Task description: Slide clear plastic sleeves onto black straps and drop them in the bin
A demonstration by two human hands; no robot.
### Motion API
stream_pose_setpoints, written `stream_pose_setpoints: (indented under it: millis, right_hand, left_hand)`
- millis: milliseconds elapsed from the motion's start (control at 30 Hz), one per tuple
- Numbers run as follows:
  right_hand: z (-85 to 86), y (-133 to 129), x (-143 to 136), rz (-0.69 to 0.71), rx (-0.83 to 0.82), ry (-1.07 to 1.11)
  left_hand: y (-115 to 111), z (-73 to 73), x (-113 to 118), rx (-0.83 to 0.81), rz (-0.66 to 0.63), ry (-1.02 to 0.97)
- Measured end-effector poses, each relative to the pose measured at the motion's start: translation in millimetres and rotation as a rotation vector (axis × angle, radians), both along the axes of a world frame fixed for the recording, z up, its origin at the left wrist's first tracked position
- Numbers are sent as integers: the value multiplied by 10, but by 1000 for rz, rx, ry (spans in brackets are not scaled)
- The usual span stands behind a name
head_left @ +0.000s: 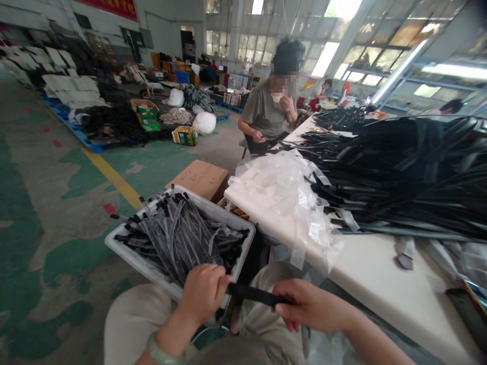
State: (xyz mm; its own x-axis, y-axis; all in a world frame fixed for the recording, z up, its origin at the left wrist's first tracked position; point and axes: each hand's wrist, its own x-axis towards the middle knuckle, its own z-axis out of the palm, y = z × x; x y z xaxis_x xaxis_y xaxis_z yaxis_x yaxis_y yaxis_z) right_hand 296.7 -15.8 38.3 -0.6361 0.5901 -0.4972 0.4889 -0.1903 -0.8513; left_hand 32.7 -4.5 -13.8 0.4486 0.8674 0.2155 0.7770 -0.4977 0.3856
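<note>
A flat black strip (253,294) is stretched between my two hands, above my lap. My left hand (205,291) is closed around its left end, near the rim of the bin. At the strip's right end, my right hand (300,303) pinches it between thumb and fingers. Just beyond my left hand is a white plastic bin (133,261), filled with many black strips (182,230), several of them in clear sleeves. The strip's ends are hidden inside my fingers.
To the right, a white table (384,284) bears a heap of clear plastic pieces (281,182) and a big pile of black strips (399,167). A cardboard box (200,178) stands behind the bin. Across the table corner sits a co-worker (266,109). Loaded pallets line the left floor.
</note>
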Motion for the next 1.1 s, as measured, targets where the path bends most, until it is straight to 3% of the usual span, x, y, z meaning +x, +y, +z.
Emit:
stream_pose_setpoints:
  millis: [67,133,233,367,533,633,767,867,1033,1100]
  right_hand:
    - [17,11,122,-1,-26,-54]
    - [37,38,80,-44,-76,-47]
    - [43,127,-246,-112,-92,3]
    - [-4,310,-692,-104,-119,140]
    - [19,481,-759,-29,-231,253]
    - [101,577,-825,-16,-172,255]
    - [185,803,-1232,-17,-4,234]
    - [285,1032,-1655,-61,174,233]
    - [579,1314,-2163,-222,592,344]
    - [580,1346,-2226,-294,761,407]
  left_hand:
    - [103,-13,-206,-25,17,1]
    - [167,-10,-264,-55,-12,-12]
    - [181,26,-88,-88,-75,-61]
    - [228,100,81,-114,-138,-126]
    - [481,228,-295,-95,-8,-130]
    - [592,315,-447,-82,-7,-98]
    - [753,466,-484,-34,-45,-30]
    - [971,736,-626,47,-14,55]
    - [1228,1580,-949,242,41,251]
    - [1226,1848,-982,385,-4,349]
